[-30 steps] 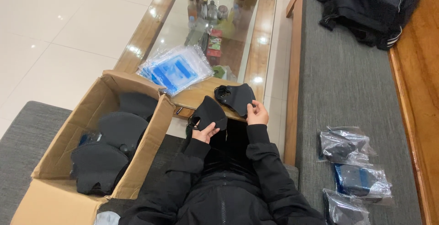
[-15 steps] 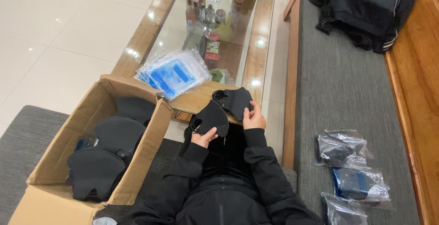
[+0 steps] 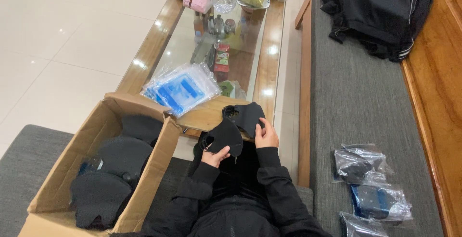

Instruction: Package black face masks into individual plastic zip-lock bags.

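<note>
Two black masks in hand, one per hand, held over the lap at the near edge of the counter (image 3: 269, 49). Left hand (image 3: 215, 157) grasps the lower mask (image 3: 225, 138) from beneath, fingers clenched on its bottom edge; an ear loop hangs at its left. Right hand (image 3: 266, 136) grips the upper mask (image 3: 248, 116) by its right edge, thumb on the front. The masks overlap slightly in the middle.

Box (image 3: 57, 189) at left, open, holds more black masks. Stack of clear bags (image 3: 180, 87) lies on the counter just beyond the hands. Filled bags (image 3: 365, 184) sit on the grey cushion to the right.

Judgement: to handle well, pinch edges only, keep loops untangled, and part the two masks before bagging either.
</note>
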